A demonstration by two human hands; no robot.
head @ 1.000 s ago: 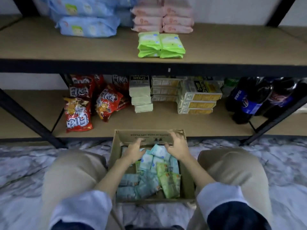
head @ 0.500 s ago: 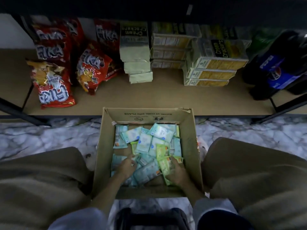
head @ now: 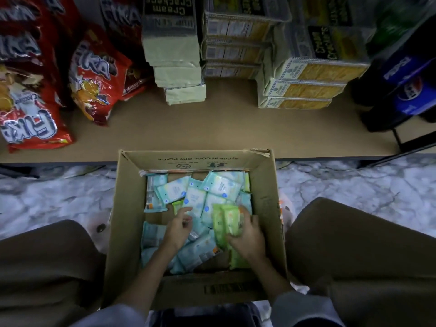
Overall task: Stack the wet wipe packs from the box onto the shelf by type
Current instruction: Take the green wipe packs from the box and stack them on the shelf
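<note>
Your right hand (head: 247,234) curls its fingers around a couple of green wet wipe packs (head: 227,221), holding them just above the heap on the right side of the cardboard box (head: 127,208); a third green pack (head: 237,257) lies flat directly under that wrist, against the near right corner. To the left of your grip, nearly touching it, your left hand (head: 178,228) hovers over the pale blue packs (head: 200,252) with its fingers loosely bent and the forefinger stretched forward, holding nothing that you can make out. Beyond both hands, more blue packs (head: 221,186) fill the far half of the box, some overlapping and tilted, with a sliver of another green one (head: 177,205) poking out just ahead of your left fingertips. The box sits on the marble-patterned floor (head: 59,199) between your knees, its far wall close to the edge of the low shelf (head: 212,128). Farther out on that shelf, red snack bags (head: 94,76) lean to the left, cracker boxes (head: 304,88) stand stacked in the middle, and dark soda bottles (head: 405,90) crowd the right end.
</note>
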